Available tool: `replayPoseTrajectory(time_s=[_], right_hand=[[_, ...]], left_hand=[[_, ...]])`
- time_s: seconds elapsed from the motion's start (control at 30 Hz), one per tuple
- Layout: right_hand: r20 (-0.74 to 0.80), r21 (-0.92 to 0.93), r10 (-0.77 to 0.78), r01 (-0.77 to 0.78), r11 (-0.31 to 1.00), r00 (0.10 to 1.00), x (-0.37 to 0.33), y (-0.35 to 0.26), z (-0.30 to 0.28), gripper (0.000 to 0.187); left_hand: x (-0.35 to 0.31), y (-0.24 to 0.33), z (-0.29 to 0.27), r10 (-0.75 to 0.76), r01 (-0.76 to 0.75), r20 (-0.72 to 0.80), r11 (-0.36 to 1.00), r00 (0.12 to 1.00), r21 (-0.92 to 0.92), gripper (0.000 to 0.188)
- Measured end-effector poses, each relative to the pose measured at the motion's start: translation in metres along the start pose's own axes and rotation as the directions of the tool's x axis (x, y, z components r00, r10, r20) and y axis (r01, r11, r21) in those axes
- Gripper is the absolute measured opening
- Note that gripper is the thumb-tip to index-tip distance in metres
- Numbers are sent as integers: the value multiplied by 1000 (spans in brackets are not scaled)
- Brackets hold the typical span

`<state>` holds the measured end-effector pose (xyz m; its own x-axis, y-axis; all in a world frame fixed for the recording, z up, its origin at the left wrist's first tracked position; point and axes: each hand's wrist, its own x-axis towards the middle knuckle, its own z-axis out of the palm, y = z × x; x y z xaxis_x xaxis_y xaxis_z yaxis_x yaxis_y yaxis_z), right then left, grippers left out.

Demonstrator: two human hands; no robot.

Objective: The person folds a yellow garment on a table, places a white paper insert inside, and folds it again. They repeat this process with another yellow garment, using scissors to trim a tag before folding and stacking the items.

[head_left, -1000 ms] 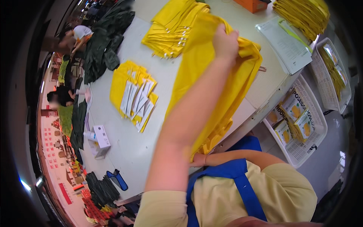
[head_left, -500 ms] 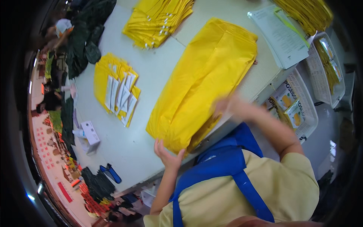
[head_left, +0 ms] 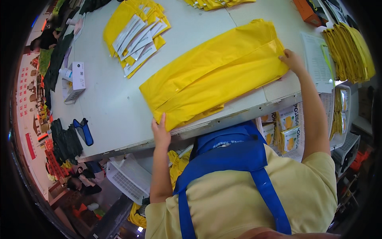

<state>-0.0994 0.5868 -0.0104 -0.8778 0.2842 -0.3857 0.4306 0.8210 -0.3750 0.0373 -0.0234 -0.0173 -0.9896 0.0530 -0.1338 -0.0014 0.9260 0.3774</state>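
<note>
A long bundle of folded yellow fabric [head_left: 215, 73], thin and slightly shiny, lies slantwise on the white table in front of me. At its near left corner, my left hand [head_left: 161, 134] grips the edge, with the index finger on top. My right hand [head_left: 293, 63] holds the bundle's far right end, fingers curled onto the edge; part of its grip is hidden. A crease runs lengthwise along the bundle, and a loose layer shows under its near edge.
Yellow folded pieces with white cards [head_left: 137, 36] lie beyond the bundle. Papers [head_left: 316, 59] and a yellow stack [head_left: 348, 53] are at right. A small white box [head_left: 74, 81], a blue-handled tool [head_left: 83, 131] and dark fabric [head_left: 63, 139] lie left. White baskets [head_left: 298, 131] with packages stand below the table edge.
My right hand has moved from the bundle's near side to its far right end. The bundle lies more crosswise and flatter. My left hand stays at the near left corner. The view has turned.
</note>
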Motion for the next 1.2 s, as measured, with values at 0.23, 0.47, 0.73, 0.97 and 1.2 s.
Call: replayPoseTrajectory(time_s=[0.23, 0.47, 0.73, 0.97, 1.2], right_hand=[[-380, -306, -525, 432, 848, 762, -48, -82, 25, 47], [-219, -505, -731, 566, 652, 647, -45, -96, 37, 25], [-130, -492, -891, 751, 440, 436, -58, -85, 45, 10], [-532, -368, -564, 427, 826, 631, 9, -60, 33, 21], [-550, 470, 77, 232, 851, 832, 24, -17, 7, 44]], left_hand=[[85, 112, -28, 470, -460, -26, 874, 883, 156, 39], [180, 208, 24, 595, -624, 202, 770, 778, 135, 32], [200, 278, 32, 637, -637, 2, 771, 771, -17, 48], [179, 270, 56, 808, -818, 131, 571, 575, 72, 48], [153, 261, 68, 846, -839, 159, 529, 510, -129, 50]])
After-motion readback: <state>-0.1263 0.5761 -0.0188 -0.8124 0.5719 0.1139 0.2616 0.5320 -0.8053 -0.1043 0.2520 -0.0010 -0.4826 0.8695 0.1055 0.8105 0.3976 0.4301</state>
